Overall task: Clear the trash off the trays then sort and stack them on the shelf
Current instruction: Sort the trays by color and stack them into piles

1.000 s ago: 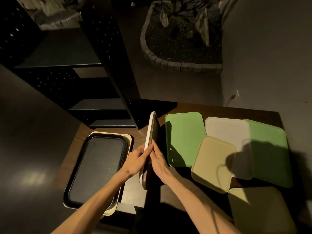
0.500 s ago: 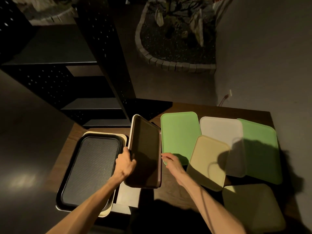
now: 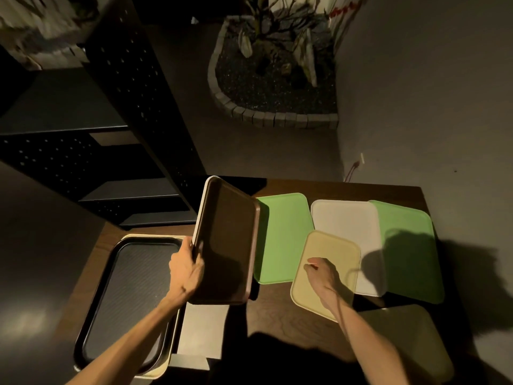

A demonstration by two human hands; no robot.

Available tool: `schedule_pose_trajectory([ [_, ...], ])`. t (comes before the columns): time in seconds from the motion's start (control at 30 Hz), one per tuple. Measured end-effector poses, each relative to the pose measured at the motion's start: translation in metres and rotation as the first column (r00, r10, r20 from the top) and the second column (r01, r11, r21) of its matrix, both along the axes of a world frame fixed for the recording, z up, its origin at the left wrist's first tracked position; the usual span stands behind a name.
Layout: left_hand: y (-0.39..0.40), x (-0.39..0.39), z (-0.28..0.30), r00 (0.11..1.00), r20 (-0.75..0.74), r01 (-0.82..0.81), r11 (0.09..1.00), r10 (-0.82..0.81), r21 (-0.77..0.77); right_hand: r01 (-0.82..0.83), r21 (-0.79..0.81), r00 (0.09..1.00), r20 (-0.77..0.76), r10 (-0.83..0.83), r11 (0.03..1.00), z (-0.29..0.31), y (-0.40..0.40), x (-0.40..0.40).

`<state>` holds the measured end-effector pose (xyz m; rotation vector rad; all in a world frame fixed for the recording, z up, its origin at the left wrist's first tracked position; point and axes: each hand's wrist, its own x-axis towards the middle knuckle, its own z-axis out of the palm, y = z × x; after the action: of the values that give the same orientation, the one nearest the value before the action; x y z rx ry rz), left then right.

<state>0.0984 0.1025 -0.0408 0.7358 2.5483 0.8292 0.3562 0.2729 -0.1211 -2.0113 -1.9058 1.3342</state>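
Head view shows the handover just finished: a second ago both hands clasped the brown tray on edge, and now the left hand (image 3: 185,269) grips it alone by its left rim. The brown tray (image 3: 226,243) has swung from edge-on to face-up and tilted, raised above the table with a pale tray seemingly pressed behind it. The right hand (image 3: 322,273) has let go and moved right; it now hovers over the near end of the yellow tray (image 3: 327,270), fingers loosely bent and holding nothing, though whether they touch it I cannot tell in this dim light.

My guess is that sorting is underway, with the yellow tray next to be gathered.

Right of the brown tray lie a green tray (image 3: 281,234), then a white tray (image 3: 349,226) partly under the yellow one, then a second green tray (image 3: 408,245). Left of the brown tray sits a black tray (image 3: 130,295) nested on a cream one. Beyond the brown tray stands the dark shelf (image 3: 125,190), apparently reachable. No trash is visible on any tray.
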Motion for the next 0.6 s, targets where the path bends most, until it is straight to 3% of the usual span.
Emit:
schedule_pose_trajectory([
  [0.13,0.019,0.008,0.003,0.948,0.314,-0.119,0.973,0.052,0.198,0.034,-0.282,0.937,-0.326,-0.129,0.959,0.018,0.001,-0.021],
  [0.23,0.031,0.023,-0.006,0.812,0.583,-0.214,0.944,0.028,0.251,0.043,-0.379,0.915,-0.358,-0.189,0.924,0.023,0.005,-0.031],
  [0.43,0.047,0.037,-0.035,0.529,0.849,-0.210,0.969,-0.001,0.132,0.142,-0.114,0.922,-0.346,-0.173,0.983,0.040,0.015,-0.020],
  [0.5,0.053,0.037,-0.049,0.516,0.857,-0.105,0.993,0.010,0.052,0.121,-0.014,0.941,-0.318,-0.119,0.993,0.034,0.020,-0.008],
  [0.6,0.065,0.045,-0.074,0.582,0.805,-0.111,0.992,0.113,-0.060,0.197,0.026,0.939,-0.293,-0.180,0.980,0.019,0.038,0.010],
])
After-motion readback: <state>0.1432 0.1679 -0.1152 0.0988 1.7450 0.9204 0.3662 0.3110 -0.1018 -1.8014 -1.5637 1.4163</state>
